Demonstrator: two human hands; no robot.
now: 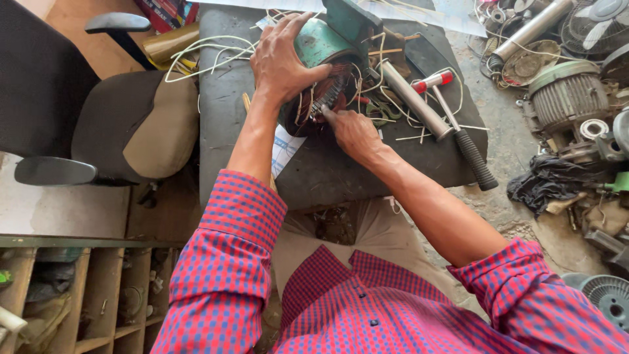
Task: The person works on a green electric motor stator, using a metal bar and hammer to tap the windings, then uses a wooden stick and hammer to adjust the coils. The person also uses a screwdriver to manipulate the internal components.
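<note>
A green motor stator with copper windings lies on its side on a dark worktable. My left hand grips its green housing from above. At the open end of the stator, my right hand has its fingers pinched against the windings; whether it holds a small tool I cannot tell. Loose white wires spread around the stator.
A hammer with a black grip and a metal tube lie on the table to the right. A black office chair stands at left. Motor parts and fan guards litter the floor at right. Wooden shelves sit lower left.
</note>
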